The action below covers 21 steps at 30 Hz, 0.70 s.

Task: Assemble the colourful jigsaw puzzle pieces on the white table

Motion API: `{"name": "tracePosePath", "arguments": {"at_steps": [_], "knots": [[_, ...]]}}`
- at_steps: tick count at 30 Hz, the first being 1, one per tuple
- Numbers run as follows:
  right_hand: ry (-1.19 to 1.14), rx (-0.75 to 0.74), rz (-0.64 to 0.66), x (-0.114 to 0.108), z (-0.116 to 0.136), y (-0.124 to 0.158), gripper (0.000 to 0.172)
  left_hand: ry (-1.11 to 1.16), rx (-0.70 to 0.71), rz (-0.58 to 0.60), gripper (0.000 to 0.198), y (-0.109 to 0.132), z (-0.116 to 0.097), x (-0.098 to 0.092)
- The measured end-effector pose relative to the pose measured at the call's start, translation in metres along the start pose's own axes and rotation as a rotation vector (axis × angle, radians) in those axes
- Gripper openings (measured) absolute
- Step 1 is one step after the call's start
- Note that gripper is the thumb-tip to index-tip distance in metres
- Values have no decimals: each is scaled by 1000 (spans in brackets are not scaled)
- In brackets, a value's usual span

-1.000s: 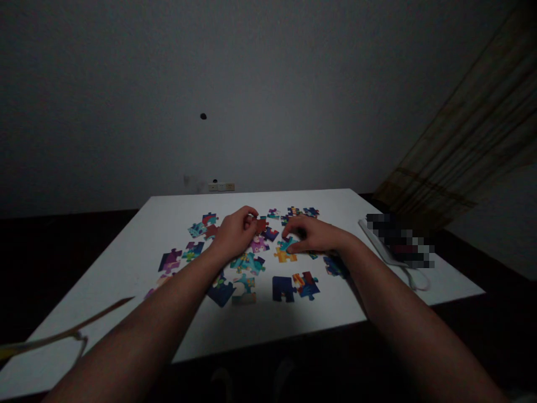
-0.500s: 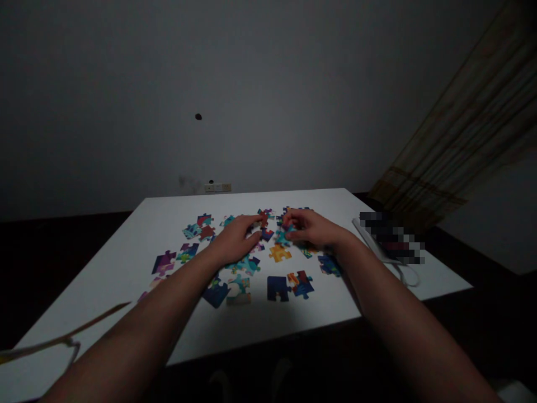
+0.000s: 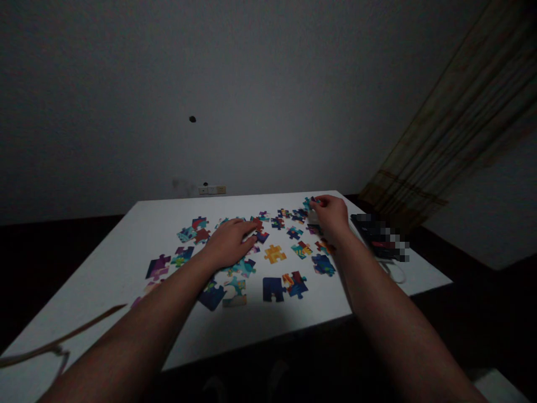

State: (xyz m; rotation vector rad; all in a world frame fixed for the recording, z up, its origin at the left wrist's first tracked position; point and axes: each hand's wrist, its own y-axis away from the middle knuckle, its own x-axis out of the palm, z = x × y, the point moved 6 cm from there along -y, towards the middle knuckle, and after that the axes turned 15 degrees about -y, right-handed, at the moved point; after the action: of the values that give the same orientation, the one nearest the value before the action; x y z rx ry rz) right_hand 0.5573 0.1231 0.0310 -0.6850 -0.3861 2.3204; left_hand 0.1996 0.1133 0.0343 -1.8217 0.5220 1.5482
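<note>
Colourful cardboard jigsaw pieces (image 3: 274, 253) lie scattered in loose groups on the white table (image 3: 121, 252). My left hand (image 3: 230, 243) rests over the middle of them, its thumb and forefinger at a red piece (image 3: 257, 225), and I cannot tell whether it grips that piece. Further right, my right hand (image 3: 330, 214) reaches the far side of the spread, its fingertips closed on a small teal piece (image 3: 309, 204). An orange piece (image 3: 275, 253) lies alone between my hands. Some pieces are hidden under my left palm.
A pixelated dark object (image 3: 380, 238) with a white cable (image 3: 395, 273) sits at the table's right edge. A thin cord or glasses arm (image 3: 62, 338) crosses the lower left corner. A curtain (image 3: 419, 129) hangs at the right, and a wall socket (image 3: 212, 190) is behind the table.
My right hand has moved right and away from the middle to the far side, and pieces there now lie more spread out. My left hand stays near the red piece.
</note>
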Motion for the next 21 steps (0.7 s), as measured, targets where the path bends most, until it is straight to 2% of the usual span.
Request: {"name": "tracePosePath", "arguments": {"at_steps": [6,12,15,18,20,21], "knots": [[59,25,-17,-4,-2,-1,29,18,19,-46,51,0,1,1],[378,79,18,-10,-5,2,35,22,44,-15,57,-1,-2,3],[543,121,96,-11,-12,4,33,-4,44,11,59,-1,-3,4],[606,25,49,-17,0,5,39,-51,28,46,64,1,-3,7],[513,-97,24,-17,19,9,43,-78,11,67,67,3,-2,9],[419,-148,81,-13,29,13,40,-84,2,70,67,3,-1,9]]}}
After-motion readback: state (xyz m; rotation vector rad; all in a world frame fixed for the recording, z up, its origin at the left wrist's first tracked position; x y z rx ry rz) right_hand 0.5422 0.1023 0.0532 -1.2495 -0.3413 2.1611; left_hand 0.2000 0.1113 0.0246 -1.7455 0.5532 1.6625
